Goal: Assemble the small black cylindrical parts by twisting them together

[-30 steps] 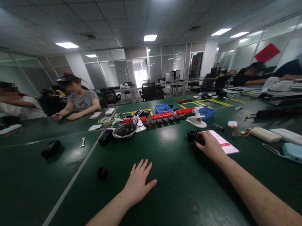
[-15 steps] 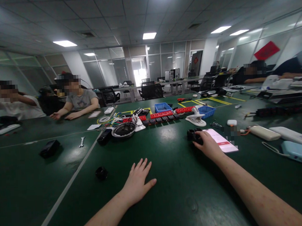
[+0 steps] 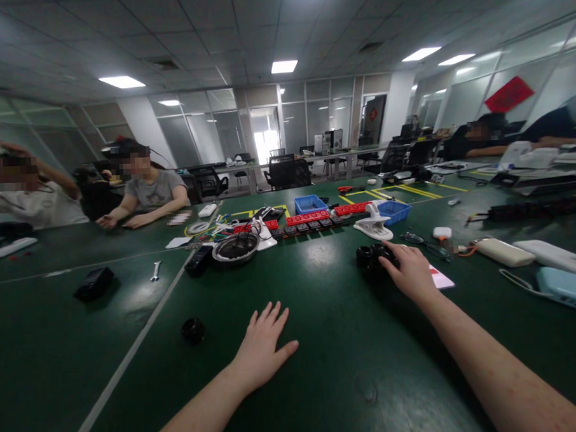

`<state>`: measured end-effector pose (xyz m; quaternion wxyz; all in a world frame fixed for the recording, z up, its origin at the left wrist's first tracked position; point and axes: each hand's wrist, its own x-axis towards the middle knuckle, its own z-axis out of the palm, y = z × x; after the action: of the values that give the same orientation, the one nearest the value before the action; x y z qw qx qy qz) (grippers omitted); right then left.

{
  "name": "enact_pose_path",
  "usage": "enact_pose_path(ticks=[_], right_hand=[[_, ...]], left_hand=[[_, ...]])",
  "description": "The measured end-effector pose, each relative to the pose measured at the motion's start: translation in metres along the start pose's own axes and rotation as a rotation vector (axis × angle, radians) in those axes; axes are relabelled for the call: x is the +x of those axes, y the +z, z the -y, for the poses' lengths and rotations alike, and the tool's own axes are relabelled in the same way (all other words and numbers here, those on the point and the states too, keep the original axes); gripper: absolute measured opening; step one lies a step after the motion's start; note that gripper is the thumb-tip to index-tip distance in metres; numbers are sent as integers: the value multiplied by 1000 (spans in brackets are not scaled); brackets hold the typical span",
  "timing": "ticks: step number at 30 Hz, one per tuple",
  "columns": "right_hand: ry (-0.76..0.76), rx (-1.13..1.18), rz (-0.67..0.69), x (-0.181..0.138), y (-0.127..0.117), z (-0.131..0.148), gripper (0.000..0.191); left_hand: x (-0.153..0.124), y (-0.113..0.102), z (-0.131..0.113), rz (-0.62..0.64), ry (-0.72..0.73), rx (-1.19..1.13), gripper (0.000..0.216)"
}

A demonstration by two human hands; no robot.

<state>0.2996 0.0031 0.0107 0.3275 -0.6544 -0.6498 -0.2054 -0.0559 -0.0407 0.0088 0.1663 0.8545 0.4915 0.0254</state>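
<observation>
Just ahead of the right hand (image 3: 411,273), a cluster of black parts (image 3: 368,256) sits on the green surface (image 3: 333,379), right of centre. The fingertips lie on it, but I cannot tell whether they grip it. A card (image 3: 441,278) shows just right of that hand. The left hand (image 3: 262,347) rests flat, fingers spread, holding nothing. A cap (image 3: 194,330) lies near on its left.
</observation>
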Motion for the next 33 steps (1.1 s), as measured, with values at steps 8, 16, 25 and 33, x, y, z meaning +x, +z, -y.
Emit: enact_pose_path(ticks=[8, 16, 25, 33], right_hand=[[-51, -66, 260, -3, 11, 3, 35], [-70, -70, 103, -2, 4, 7, 42], [-352, 345, 290, -30, -12, 88, 43], [-69, 607, 543, -43, 8, 97, 46]], left_hand=[[-3, -4, -3, 23, -17, -15, 68], [-1, 0, 0, 3, -11, -10, 66], [0, 0, 0, 4, -19, -3, 66], [-18, -25, -17, -87, -31, 6, 63]])
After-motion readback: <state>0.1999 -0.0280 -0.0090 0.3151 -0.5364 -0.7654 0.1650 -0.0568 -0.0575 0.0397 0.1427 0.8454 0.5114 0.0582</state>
